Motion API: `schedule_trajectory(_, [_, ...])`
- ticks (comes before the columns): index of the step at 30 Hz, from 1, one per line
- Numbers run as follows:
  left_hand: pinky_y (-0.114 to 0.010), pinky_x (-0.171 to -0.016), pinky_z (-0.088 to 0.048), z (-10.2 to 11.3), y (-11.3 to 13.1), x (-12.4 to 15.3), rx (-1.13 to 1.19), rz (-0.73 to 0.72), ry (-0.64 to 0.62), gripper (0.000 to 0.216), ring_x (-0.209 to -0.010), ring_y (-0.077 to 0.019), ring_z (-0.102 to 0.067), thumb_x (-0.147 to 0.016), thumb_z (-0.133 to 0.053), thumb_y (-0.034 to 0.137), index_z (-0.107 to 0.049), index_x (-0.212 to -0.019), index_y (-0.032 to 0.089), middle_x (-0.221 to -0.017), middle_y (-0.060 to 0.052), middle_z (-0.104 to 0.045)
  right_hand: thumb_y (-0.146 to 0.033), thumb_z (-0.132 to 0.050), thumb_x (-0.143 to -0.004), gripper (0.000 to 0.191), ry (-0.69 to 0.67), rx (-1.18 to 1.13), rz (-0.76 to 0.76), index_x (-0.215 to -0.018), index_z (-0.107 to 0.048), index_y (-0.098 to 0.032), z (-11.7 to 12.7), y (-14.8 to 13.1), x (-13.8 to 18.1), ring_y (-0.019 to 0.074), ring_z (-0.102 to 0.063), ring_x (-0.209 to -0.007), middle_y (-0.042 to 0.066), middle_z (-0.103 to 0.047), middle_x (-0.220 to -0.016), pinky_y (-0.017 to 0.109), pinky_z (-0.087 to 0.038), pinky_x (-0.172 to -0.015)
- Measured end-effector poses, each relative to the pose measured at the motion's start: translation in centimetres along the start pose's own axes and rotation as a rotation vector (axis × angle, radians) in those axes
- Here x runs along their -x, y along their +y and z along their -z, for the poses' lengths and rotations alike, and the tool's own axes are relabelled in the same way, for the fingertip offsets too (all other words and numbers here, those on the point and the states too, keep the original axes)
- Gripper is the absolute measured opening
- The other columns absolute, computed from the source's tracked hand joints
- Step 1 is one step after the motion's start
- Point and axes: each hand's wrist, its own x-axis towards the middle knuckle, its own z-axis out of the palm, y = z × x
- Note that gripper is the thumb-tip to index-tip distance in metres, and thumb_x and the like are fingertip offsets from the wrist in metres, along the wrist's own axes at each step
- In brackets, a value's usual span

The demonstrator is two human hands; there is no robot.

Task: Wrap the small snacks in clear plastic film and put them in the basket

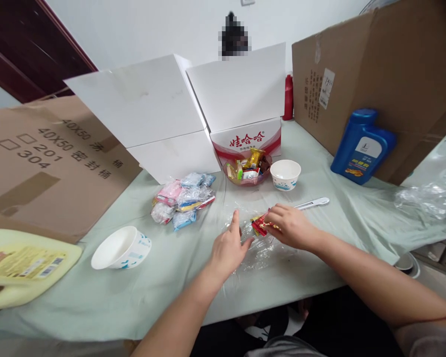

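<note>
My right hand (290,227) is closed on a few red and yellow wrapped candies (259,225) at the mouth of a clear plastic bag (262,248) lying on the pale green tablecloth. My left hand (228,248) rests on the bag's left side, its fingers pressing the plastic and the index finger pointing up. A pile of small sealed packets (182,201) in pink, blue and clear lies just beyond my left hand. Behind it a clear bowl of mixed candies (247,171) stands next to a white paper cup (285,174).
A white tool (314,203) lies right of my hand. A tipped white paper bowl (122,248) and a yellow jug (22,265) are at the left. White cartons (178,114), brown cardboard boxes (386,69) and a blue bottle (362,146) ring the table.
</note>
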Motion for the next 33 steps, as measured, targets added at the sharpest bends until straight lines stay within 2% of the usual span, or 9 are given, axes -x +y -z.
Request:
schedule_trajectory(2, [-0.039,-0.09,-0.049,-0.6,-0.4,-0.4,0.062,-0.164,0.048,0.082,-0.11,-0.0272,-0.063,-0.085,-0.064,0.031,-0.016,-0.151,0.021,-0.122,-0.014,-0.063,-0.025,-0.047,-0.095,0.02,0.001,-0.082,0.179,-0.103,-0.064,-0.018,-1.5,-0.2,-0.2,0.0231,-0.058,-0.102,0.012,-0.066,-0.108,0.035,-0.045,-0.087])
schedule_trajectory(4, [-0.048,-0.107,-0.038,-1.1,-0.6,-0.8,0.087,-0.259,-0.028,0.091,-0.135,-0.0307,-0.042,-0.079,-0.071,0.032,-0.016,-0.151,0.026,-0.146,-0.014,-0.045,-0.027,-0.057,-0.09,0.031,-0.045,-0.081,0.196,-0.12,-0.059,-0.017,-3.0,0.1,-0.5,0.0266,-0.052,-0.118,0.014,-0.06,-0.125,0.042,-0.04,-0.098])
schedule_trajectory(7, [-0.056,-0.114,-0.025,-1.5,-0.9,-1.2,0.057,-0.132,-0.226,0.111,-0.146,-0.0384,-0.018,-0.07,-0.08,0.042,-0.009,-0.154,0.025,-0.156,-0.015,-0.029,-0.038,-0.068,-0.083,0.058,-0.14,-0.026,0.005,-0.133,-0.051,-0.014,-4.0,1.3,-1.2,0.032,-0.049,-0.123,0.018,-0.057,-0.132,0.047,-0.037,-0.101])
schedule_trajectory(11, [-0.061,-0.114,-0.018,-0.9,-0.9,-1.4,-0.019,0.02,-0.347,0.117,-0.145,-0.0454,-0.007,-0.063,-0.079,0.057,-0.014,-0.154,0.021,-0.159,-0.017,-0.021,-0.04,-0.059,-0.088,0.05,-0.177,-0.05,-0.246,-0.13,-0.054,-0.013,-3.0,3.1,-1.7,0.0284,-0.062,-0.105,0.016,-0.066,-0.117,0.037,-0.044,-0.088])
schedule_trajectory(19, [-0.063,-0.114,-0.016,-0.5,-0.4,-1.3,-0.05,0.011,-0.384,0.105,-0.145,-0.0473,-0.006,-0.062,-0.073,0.068,-0.035,-0.148,0.021,-0.16,-0.015,-0.019,-0.042,-0.052,-0.089,0.031,0.198,-0.275,-0.504,-0.097,-0.068,-0.016,-0.2,5.2,-4.3,0.022,-0.063,-0.087,0.01,-0.069,-0.098,0.029,-0.047,-0.075])
schedule_trajectory(23, [-0.064,-0.113,-0.015,-0.8,-0.6,-1.2,-0.045,0.01,-0.373,0.106,-0.145,-0.0479,-0.005,-0.061,-0.072,0.069,-0.036,-0.148,0.021,-0.16,-0.015,-0.019,-0.043,-0.046,-0.092,0.036,0.324,-0.496,-0.634,-0.104,-0.066,-0.015,1.6,7.2,-10.0,0.02,-0.065,-0.076,0.007,-0.07,-0.088,0.028,-0.049,-0.067])
schedule_trajectory(26, [-0.063,-0.114,-0.014,-0.7,-0.7,-1.0,-0.043,0.009,-0.377,0.107,-0.145,-0.0478,-0.003,-0.062,-0.07,0.071,-0.034,-0.149,0.021,-0.16,-0.015,-0.016,-0.041,-0.049,-0.092,0.044,0.393,-0.461,-0.665,-0.123,-0.057,-0.01,2.9,8.4,-14.2,0.0244,-0.064,-0.096,0.014,-0.067,-0.11,0.035,-0.05,-0.082])
schedule_trajectory(30, [-0.062,-0.114,-0.014,-0.8,-0.5,-0.9,-0.057,0.03,-0.364,0.108,-0.144,-0.0485,-0.003,-0.063,-0.07,0.071,-0.033,-0.149,0.019,-0.16,-0.018,-0.015,-0.034,-0.059,-0.088,0.047,0.388,-0.222,-0.488,-0.127,-0.056,-0.008,3.1,6.8,-15.0,0.0304,-0.051,-0.121,0.02,-0.058,-0.129,0.042,-0.038,-0.102])
schedule_trajectory(33, [-0.062,-0.113,-0.017,-1.0,-0.6,-0.7,-0.089,0.057,-0.336,0.109,-0.144,-0.05,-0.005,-0.06,-0.069,0.073,-0.036,-0.148,0.017,-0.159,-0.02,-0.018,-0.038,-0.05,-0.094,0.035,-0.088,-0.363,-0.038,-0.121,-0.063,-0.019,1.6,3.4,-11.5,0.0216,-0.06,-0.108,0.009,-0.065,-0.12,0.033,-0.044,-0.093])
